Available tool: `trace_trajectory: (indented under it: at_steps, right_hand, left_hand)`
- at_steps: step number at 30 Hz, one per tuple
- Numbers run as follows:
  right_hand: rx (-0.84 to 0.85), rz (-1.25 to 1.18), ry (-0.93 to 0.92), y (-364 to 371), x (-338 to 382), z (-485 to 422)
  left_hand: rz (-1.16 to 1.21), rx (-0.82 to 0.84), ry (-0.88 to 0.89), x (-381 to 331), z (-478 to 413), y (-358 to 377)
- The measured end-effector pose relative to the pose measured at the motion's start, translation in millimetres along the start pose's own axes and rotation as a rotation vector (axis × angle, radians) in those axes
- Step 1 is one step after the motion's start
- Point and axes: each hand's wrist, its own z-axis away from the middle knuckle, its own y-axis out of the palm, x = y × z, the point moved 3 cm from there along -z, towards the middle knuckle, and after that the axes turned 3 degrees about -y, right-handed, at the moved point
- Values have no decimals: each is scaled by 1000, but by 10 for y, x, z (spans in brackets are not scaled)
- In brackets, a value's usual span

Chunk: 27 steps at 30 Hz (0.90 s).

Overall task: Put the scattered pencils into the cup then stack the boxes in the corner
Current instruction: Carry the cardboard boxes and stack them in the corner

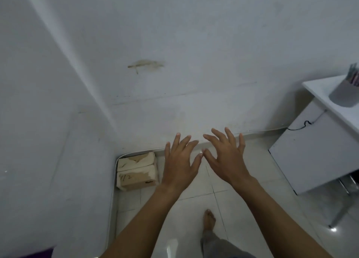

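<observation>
boxes [137,172]: two cardboard ones, stacked in the floor [194,209] corner, left of both grips.
pencils [353,76]: upright in the grey cup [342,93] on the white bench [320,90], far right.
left grip [179,160]: fingers spread, holding nothing.
right grip [226,156]: likewise, just beside it.

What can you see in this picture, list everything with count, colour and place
boxes: two, tan, stacked in the corner, left
table: one, white, right side
cup: one, grey, on the table, right edge
pencils: several, colours blurred, standing in the cup
cable: one, black, across the table's side panel
stain: one, brown, on the wall
foot: one, bare, bottom centre
left hand: one, open, fingers spread, beside the boxes
right hand: one, open, fingers spread, beside the left hand
</observation>
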Motion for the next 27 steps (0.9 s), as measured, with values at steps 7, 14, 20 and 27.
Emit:
trace_trajectory:
  at_steps: [7, 14, 20, 27]
  right_hand:
    - [-33, 1, 125, -282, -99, 750]
    - [5, -48, 208, -612, -383, 1285]
    - [137, -51, 279, -831, -779, 1910]
    - [131, -70, 414, -1253, -1359, 2835]
  left_hand:
    - [51, 31, 76, -288, 463, 19]
    - [83, 94, 189, -816, 645, 190]
    - [141, 128, 268, -1365, 883, 468]
    - [183, 181, 347, -2150, 1418, 953]
